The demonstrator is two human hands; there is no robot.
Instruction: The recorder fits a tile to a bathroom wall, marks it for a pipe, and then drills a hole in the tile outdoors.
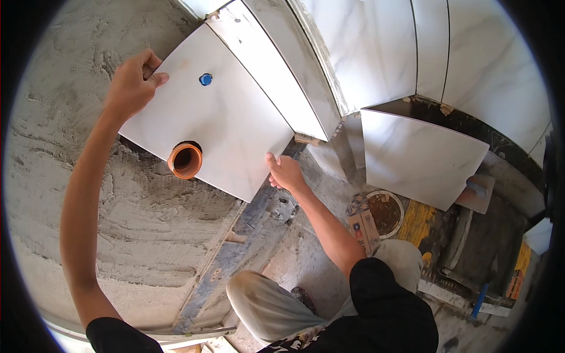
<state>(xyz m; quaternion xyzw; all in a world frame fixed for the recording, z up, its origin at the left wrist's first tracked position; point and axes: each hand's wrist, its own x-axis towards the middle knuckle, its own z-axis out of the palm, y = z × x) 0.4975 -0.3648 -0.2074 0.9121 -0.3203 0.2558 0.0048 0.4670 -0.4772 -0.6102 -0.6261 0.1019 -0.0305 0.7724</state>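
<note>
Site: rough grey cement surface (76,217) is filling the left side. White tile (226,126) is sitting against it, far centre, w/ its far-right edge running close alongside a bright tile strip (265,65).

L. hand (130,85) is gripping the far-left edge, thumb on face, fingers curling round the edge. R. hand (286,173) is gripping the near-right edge, thumb on face, fingertips partly hidden. Orange pipe (185,160) is poking out at the near-left edge; blue plug (205,79) is showing in a small hole farther up.

Risks (judged):
1. Crack at pipe cut-out, poss. from tile binding on pipe; dark gap is showing mainly on the far side.
2. Chipped edge at joint, if hands are pushing unevenly.
3. Pinched fingertips, as L. fingers are wrapping the edge next to cement.
4. Slip, if either grip is loosening before tile is bearing on its bed; bed contact can't be confirmed.
</note>
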